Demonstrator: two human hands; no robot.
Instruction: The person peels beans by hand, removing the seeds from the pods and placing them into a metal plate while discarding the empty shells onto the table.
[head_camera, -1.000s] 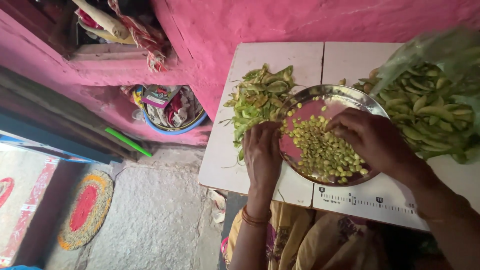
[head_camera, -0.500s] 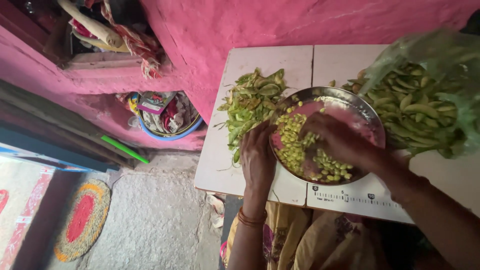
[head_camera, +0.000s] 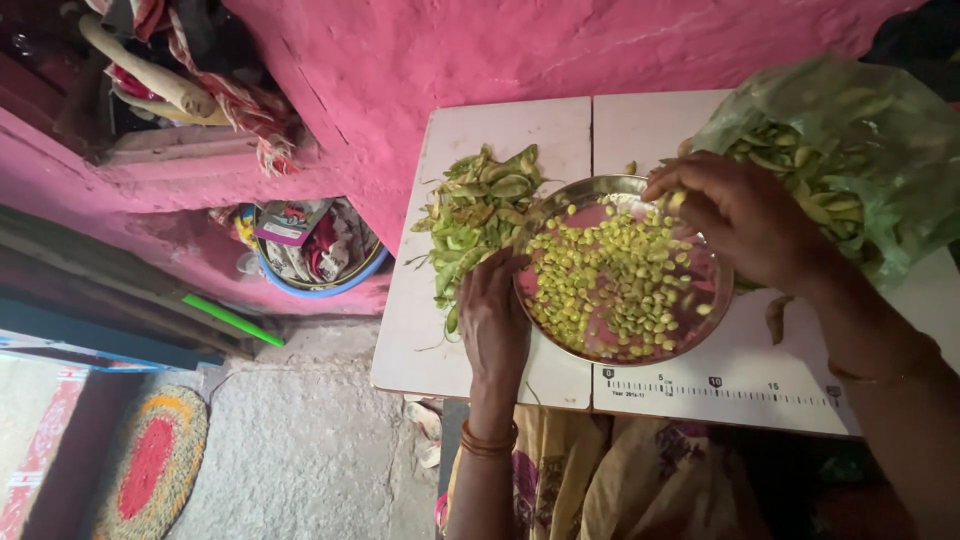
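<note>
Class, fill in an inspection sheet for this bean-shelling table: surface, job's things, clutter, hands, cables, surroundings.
Surface: white table with a printed ruler strip along its near edge.
Job's things: round metal plate holding shelled green beans; heap of empty pods to its left; clear bag of unshelled pods at right.
Clutter: one loose pod beside the plate.
Hands: left hand rests at the plate's left rim; right hand is over the plate's far side, by the bag.
Cables: nothing seen.
Surroundings: pink wall, blue-rimmed tub, round rug.
</note>
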